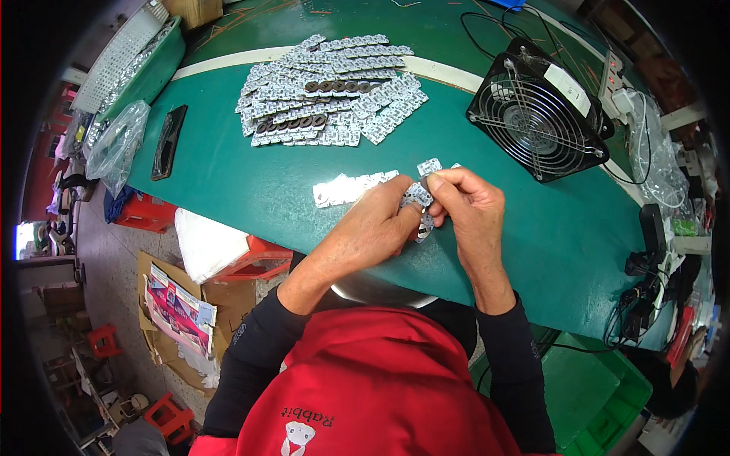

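Left hand (384, 216) and right hand (473, 205) pinch small flat white-and-grey pieces (417, 195), presumably for control. Patterned white-and-grey strips (283, 97) lie beyond, seemingly within reach.

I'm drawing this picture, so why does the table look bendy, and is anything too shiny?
In the head view, the wide fisheye lens likely bends the green table; also in the head view, glare washes out part of the white strip beside the left hand.

Left grip (378, 219) and right grip (475, 204) are curled, close together.
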`<state>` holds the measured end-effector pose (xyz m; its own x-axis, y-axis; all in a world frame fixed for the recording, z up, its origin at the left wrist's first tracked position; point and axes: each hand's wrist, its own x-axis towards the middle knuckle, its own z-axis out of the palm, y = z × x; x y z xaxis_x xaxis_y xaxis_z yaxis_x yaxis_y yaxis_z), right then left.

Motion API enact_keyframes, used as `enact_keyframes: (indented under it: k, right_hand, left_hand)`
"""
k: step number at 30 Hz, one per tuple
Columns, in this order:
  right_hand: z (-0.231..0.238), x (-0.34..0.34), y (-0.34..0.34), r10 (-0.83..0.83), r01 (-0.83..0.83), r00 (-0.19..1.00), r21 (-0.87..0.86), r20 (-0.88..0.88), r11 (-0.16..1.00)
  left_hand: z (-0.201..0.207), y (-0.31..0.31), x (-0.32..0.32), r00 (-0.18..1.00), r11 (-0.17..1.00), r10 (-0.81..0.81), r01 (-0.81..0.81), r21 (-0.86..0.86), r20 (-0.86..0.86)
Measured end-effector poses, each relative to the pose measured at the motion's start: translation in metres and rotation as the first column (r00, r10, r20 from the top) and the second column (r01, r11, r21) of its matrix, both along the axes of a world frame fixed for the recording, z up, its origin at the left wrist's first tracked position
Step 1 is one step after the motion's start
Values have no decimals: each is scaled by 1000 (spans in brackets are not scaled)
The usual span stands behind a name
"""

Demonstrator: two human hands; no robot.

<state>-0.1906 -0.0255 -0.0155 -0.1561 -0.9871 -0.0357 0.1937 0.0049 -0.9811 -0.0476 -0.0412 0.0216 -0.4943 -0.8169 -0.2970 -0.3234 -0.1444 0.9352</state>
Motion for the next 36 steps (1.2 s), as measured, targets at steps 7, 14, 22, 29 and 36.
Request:
enact_keyframes:
  k: [7,14,22,29,36]
  right_hand:
    - [-1,-8,0,176,-213,953,131,246,968]
    - [-5,-1,3,158,-160,987,51,37,986]
    - [-3,-7,-1,232,-360,847,194,478,913]
    - [-4,5,4,104,-121,980,94,168,988]
    - [-8,4,5,122,-121,992,56,-11,991]
  left_hand:
    - [-4,-5,11,993,977,-77,92,194,-85]
    - [-5,-2,17,998,991,-56,59,121,-29]
    - [-20,12,11,997,943,15,10,-333,71]
    - [-21,15,-1,931,779,235,-9,-627,280]
    - [-29,16,-1,857,643,371,42,-764,359]
